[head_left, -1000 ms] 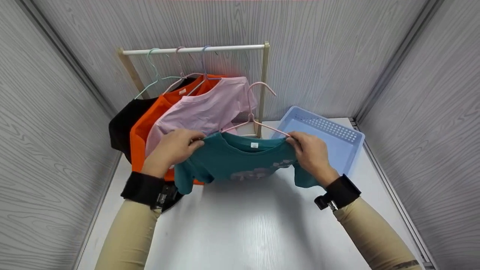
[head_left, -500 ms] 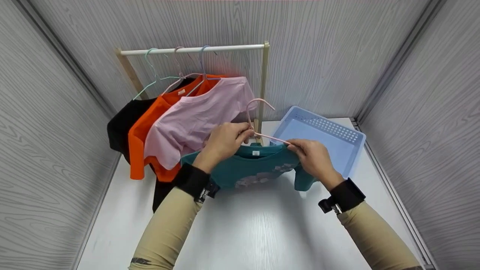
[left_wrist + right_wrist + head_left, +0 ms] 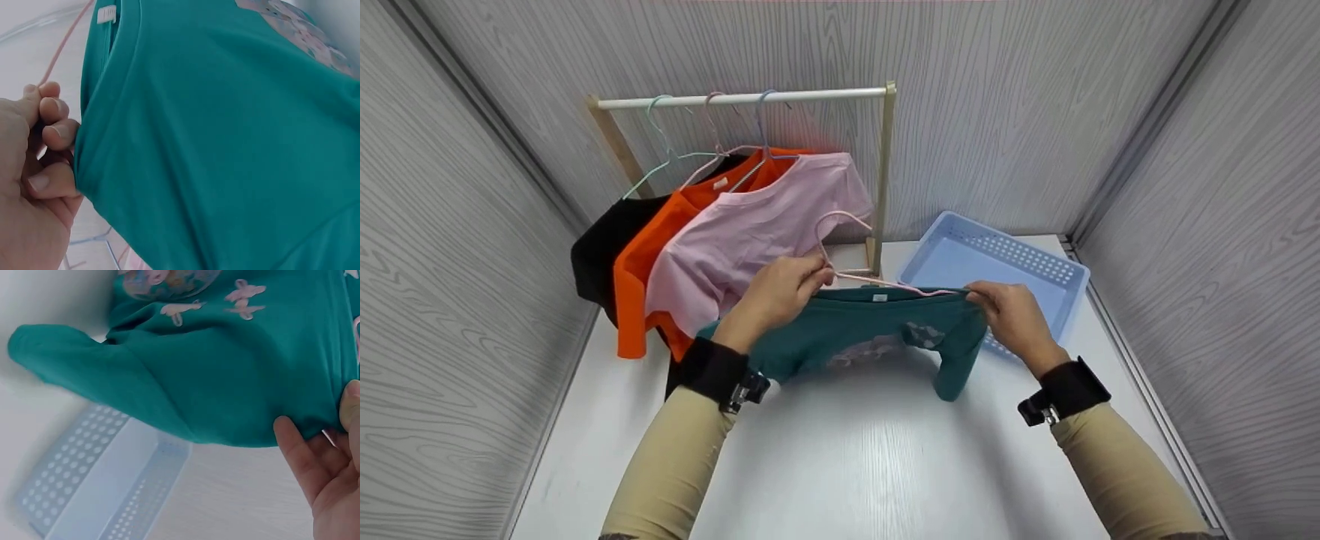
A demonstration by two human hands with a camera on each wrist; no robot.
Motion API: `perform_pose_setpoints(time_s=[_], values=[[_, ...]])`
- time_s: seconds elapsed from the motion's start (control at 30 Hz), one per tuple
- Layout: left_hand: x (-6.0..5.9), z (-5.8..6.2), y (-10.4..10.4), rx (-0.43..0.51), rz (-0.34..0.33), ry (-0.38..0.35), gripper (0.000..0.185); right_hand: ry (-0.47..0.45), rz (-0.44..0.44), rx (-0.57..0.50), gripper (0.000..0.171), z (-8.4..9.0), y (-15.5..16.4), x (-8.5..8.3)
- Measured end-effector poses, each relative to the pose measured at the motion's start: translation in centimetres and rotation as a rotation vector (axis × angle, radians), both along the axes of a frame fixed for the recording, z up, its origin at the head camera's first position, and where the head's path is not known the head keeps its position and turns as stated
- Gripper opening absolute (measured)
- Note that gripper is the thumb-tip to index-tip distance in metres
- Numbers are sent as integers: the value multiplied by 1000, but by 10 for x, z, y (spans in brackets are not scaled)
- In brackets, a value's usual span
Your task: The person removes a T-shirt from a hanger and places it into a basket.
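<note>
A teal T-shirt point(image 3: 870, 334) with a pale print hangs on a pink wire hanger point(image 3: 840, 225) just above the white table. My left hand point(image 3: 814, 277) grips the shirt's left shoulder together with the hanger wire, close to the hook. The left wrist view shows those fingers point(image 3: 53, 132) curled round the teal shirt's point(image 3: 225, 140) edge. At the other shoulder seam, my right hand point(image 3: 979, 296) pinches the fabric. The right wrist view has the right hand's fingers point(image 3: 298, 455) under the teal shirt's point(image 3: 236, 382) hem.
A wooden rack with a white rail point(image 3: 742, 98) stands at the back and carries black point(image 3: 600, 247), orange point(image 3: 634, 285) and pink point(image 3: 750, 232) shirts on hangers. A light blue perforated basket point(image 3: 1035, 262) sits at the right, and also shows as basket point(image 3: 101, 484). Grey walls close three sides.
My left hand left the shirt's outer left shoulder and took hold near the hanger hook. Hanger and shirt shifted left and lower, and the right sleeve now droops.
</note>
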State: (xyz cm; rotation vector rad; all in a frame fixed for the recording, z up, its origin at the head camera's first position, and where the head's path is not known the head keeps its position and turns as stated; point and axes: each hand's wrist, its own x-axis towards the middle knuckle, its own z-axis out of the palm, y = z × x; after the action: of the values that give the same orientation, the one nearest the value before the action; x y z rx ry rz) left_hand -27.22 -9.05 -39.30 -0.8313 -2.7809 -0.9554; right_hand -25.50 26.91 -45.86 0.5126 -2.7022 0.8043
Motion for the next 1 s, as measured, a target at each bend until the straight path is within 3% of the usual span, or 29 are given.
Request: perform_pose_setpoints(time_s=[0.2, 0.43, 0.63, 0.8, 1.0], values=[[2, -1, -9, 41, -55, -49, 21, -15, 5, -19, 19, -14, 13, -1], [2, 1, -7, 84, -42, -66, 22, -10, 5, -36, 20, -15, 9, 1], [0, 5, 7, 122, -32, -79, 25, -16, 15, -38, 21, -15, -7, 7], [0, 11, 22, 92, -8, -137, 25, -40, 23, -77, 20, -15, -26, 10], [-3, 13, 40, 42, 28, -128, 27, -88, 77, -174, 20, -22, -45, 11]])
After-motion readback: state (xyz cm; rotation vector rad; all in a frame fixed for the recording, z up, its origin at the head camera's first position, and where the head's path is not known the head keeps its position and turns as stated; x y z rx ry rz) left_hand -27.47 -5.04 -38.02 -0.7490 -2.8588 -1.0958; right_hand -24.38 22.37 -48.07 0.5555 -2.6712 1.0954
